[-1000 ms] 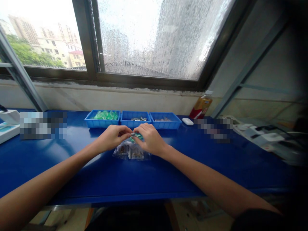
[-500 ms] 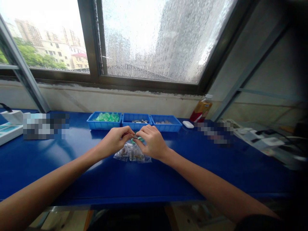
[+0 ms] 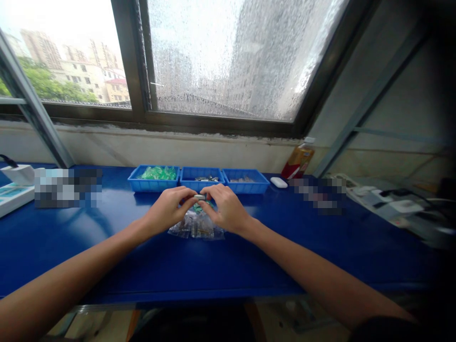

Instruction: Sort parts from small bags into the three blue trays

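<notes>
Between the fingertips of my left hand [image 3: 171, 206] and my right hand [image 3: 225, 209] is a small silvery metal piece [image 3: 200, 196], its exact kind too small to make out. Both hands are closed in a pinch on it, one from each side. Just below and behind the fingers shows something green [image 3: 203, 205], partly covered by my right hand. Clear plastic bags [image 3: 201, 227] with small brownish parts inside lie on the blue table [image 3: 192, 266] under my hands.
Three joined blue bins stand behind my hands: one with green packets [image 3: 158, 173], one with metal pieces [image 3: 208, 179], one with small parts [image 3: 242, 180]. To their right are a white case [image 3: 279, 182] and a bottle [image 3: 298, 160]. A power strip [image 3: 16, 192] lies far left.
My fingers have shifted slightly around the metal piece, which now shows more plainly between them. Both hands stay in nearly the same place; the view has tilted a little.
</notes>
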Demonstrator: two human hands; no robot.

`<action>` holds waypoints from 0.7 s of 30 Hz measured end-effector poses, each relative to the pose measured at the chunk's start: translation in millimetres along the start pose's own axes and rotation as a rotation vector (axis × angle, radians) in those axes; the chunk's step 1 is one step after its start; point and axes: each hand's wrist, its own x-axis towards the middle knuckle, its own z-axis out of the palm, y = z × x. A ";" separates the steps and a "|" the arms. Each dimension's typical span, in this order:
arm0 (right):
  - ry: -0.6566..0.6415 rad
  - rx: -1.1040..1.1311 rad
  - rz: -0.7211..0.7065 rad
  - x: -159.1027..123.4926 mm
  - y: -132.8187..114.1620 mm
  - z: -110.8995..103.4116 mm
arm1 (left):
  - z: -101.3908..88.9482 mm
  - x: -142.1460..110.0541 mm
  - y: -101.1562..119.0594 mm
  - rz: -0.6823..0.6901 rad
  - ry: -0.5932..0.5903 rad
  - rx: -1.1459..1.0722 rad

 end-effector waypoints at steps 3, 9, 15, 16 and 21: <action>0.006 0.004 -0.030 -0.8 1.0 0.0 | 0.1 0.1 0.1 0.003 -0.026 -0.008; 0.027 -0.024 -0.014 -1.1 -0.3 0.0 | 3.3 -1.1 -2.2 0.001 0.065 -0.046; 0.020 0.007 -0.013 0.3 -3.5 -3.1 | 3.1 -3.1 1.6 0.043 0.154 -0.069; 0.021 0.003 -0.017 0.1 -4.0 -3.7 | 3.4 -3.5 2.5 0.035 0.168 -0.079; 0.006 -0.042 -0.040 -2.4 -6.2 -4.3 | 6.3 -4.7 4.8 -0.025 0.177 -0.133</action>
